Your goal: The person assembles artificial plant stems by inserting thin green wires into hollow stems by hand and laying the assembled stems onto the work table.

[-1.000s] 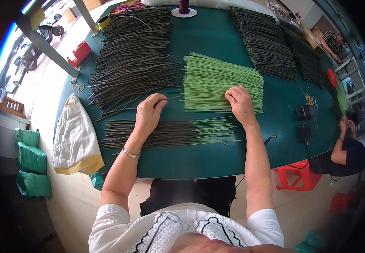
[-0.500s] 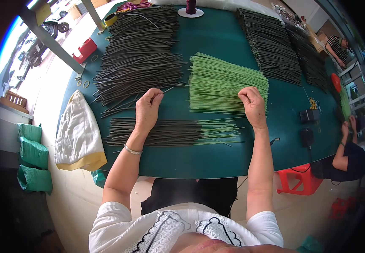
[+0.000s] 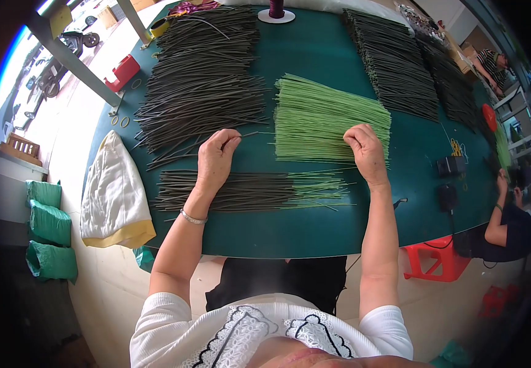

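Note:
My left hand (image 3: 215,158) is closed in a pinch on a thin dark tube (image 3: 249,134), whose end sticks out to the right of the fingertips. Over the right part of a pile of thin green sticks (image 3: 321,116), my right hand (image 3: 367,153) pinches what looks like one green stick, hard to tell from the pile. A green tip (image 3: 267,133) lies in line with the tube's end; I cannot tell whether it is inside. Below my hands runs a row of dark tubes (image 3: 222,191) with green sticks (image 3: 317,190) extending from their right ends.
Loose dark tubes (image 3: 201,92) are heaped at the left of the green table (image 3: 302,49). Dark bundles (image 3: 394,67) lie at the back right. A white cloth (image 3: 115,196), a red tape dispenser (image 3: 122,72) and a spool (image 3: 276,13) are around. Another person (image 3: 511,230) works at right.
The dark tube's end has shifted slightly right and down, and a green tip now shows in line with it. My right hand has moved slightly left.

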{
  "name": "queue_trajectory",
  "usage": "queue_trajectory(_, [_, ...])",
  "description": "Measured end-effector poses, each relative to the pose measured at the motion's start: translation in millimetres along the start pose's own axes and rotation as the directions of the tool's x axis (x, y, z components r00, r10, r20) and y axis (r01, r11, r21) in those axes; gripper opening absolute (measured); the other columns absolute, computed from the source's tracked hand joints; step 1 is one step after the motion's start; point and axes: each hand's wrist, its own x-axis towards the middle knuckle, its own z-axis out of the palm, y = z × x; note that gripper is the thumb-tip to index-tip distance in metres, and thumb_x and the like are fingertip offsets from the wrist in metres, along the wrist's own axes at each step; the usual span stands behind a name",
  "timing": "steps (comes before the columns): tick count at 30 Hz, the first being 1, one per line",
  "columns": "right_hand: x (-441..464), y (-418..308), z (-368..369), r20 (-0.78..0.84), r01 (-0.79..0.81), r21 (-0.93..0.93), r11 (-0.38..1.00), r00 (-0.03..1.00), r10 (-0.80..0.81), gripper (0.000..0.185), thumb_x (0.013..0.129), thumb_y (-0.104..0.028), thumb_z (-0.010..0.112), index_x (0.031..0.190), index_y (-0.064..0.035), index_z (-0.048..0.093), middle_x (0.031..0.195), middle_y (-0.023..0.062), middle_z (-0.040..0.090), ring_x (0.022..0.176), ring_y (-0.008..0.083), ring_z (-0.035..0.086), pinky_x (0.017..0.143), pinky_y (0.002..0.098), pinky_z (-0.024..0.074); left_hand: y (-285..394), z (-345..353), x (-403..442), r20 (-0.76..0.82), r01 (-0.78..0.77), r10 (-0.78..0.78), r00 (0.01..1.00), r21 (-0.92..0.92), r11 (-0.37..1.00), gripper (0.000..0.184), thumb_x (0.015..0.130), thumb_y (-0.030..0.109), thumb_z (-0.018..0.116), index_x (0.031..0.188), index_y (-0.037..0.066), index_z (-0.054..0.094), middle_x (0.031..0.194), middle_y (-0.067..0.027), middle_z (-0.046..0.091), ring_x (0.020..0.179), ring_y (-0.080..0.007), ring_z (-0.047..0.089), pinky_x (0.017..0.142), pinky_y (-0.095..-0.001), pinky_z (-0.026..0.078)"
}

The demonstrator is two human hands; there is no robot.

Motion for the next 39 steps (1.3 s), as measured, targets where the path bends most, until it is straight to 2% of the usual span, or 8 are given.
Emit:
queue_trajectory(2, [-1,0,0,0.008,0.004,-0.012,1.000,1.000,-0.004,0.005,0.089,-0.005,0.067,0.087,-0.0030,0.063,0.085,0.0059,0.063,0.087,0.0258,0.058,0.080,0.0372,0.0481,0,-2,-2,0.014,-0.031,0.031,0.999,0.020,0.999,0.009,0.093,0.010,0.069,0.098,0.003,0.071,0.086,-0.0060,0.066,0.077,-0.0192,0.061,0.073,-0.0310,0.048])
queue_trajectory(4, [0,-2,-4,0.021,0.019,-0.013,1.000,1.000,-0.019,0.004,0.088,-0.004,0.068,0.088,-0.0031,0.064,0.085,0.0061,0.062,0.088,0.0252,0.058,0.079,0.0367,0.0485,0,-4,-1,0.026,-0.334,0.343,0.939,0.309,0.891,0.008,0.091,0.013,0.070,0.094,0.006,0.073,0.087,-0.0049,0.063,0.084,-0.0226,0.060,0.082,-0.0358,0.045])
queue_trajectory(11, [-7,-55,28,0.167,0.109,0.140,0.984,0.977,-0.132,0.009,0.086,-0.001,0.072,0.091,-0.0014,0.065,0.084,0.0061,0.063,0.079,0.0214,0.059,0.071,0.0333,0.0493,31,12,-21,0.232,-0.489,0.441,0.867,0.230,0.842,0.008,0.086,0.012,0.074,0.090,0.004,0.075,0.082,-0.0050,0.062,0.082,-0.0233,0.059,0.086,-0.0376,0.043])
queue_trajectory(16, [-17,-75,41,0.406,-0.098,0.308,0.946,0.913,-0.038,0.012,0.088,-0.001,0.067,0.099,0.0008,0.064,0.090,0.0123,0.066,0.089,0.0291,0.064,0.079,0.0378,0.0518,35,17,-30,0.385,-0.507,0.425,0.820,0.143,0.850,0.008,0.085,0.011,0.074,0.090,0.004,0.075,0.081,-0.0061,0.062,0.080,-0.0247,0.059,0.080,-0.0368,0.046])
queue_trajectory(21, [-9,-74,18,0.540,-0.230,0.314,0.921,0.841,0.025,0.014,0.088,-0.003,0.069,0.101,0.0001,0.065,0.096,0.0101,0.067,0.093,0.0264,0.065,0.082,0.0366,0.0523,32,10,-26,0.542,-0.336,0.273,0.795,0.018,0.942,0.011,0.087,0.012,0.073,0.092,0.002,0.074,0.088,-0.0093,0.065,0.085,-0.0292,0.063,0.074,-0.0387,0.052])
queue_trajectory(24, [-5,-49,4,0.278,-0.263,0.207,0.942,0.939,0.202,0.014,0.086,-0.006,0.073,0.098,-0.0015,0.066,0.095,0.0088,0.066,0.093,0.0245,0.064,0.082,0.0357,0.0525,31,5,-20,0.355,-0.366,0.331,0.874,0.034,0.930,0.013,0.088,0.013,0.073,0.092,0.001,0.073,0.094,-0.0109,0.066,0.088,-0.0297,0.064,0.075,-0.0391,0.053])
queue_trajectory(28, [-7,-9,7,0.027,-0.080,-0.121,0.989,0.996,0.084,0.013,0.084,-0.004,0.072,0.095,-0.0023,0.066,0.092,0.0081,0.064,0.096,0.0285,0.059,0.085,0.0397,0.0496,-7,-2,2,0.026,-0.252,0.276,0.961,0.496,0.831,0.023,0.088,0.013,0.071,0.110,0.009,0.069,0.110,-0.0076,0.062,0.104,-0.0292,0.059,0.088,-0.0419,0.046])
queue_trajectory(39, [-5,5,14,0.094,0.023,-0.225,0.974,0.996,-0.001,0.002,0.090,-0.004,0.063,0.088,-0.0050,0.064,0.089,0.0049,0.062,0.093,0.0275,0.058,0.085,0.0409,0.0457,-22,0,10,0.084,-0.178,0.163,0.983,0.653,0.736,0.013,0.089,0.011,0.069,0.102,0.010,0.067,0.107,-0.0058,0.061,0.107,-0.0257,0.058,0.094,-0.0439,0.042])
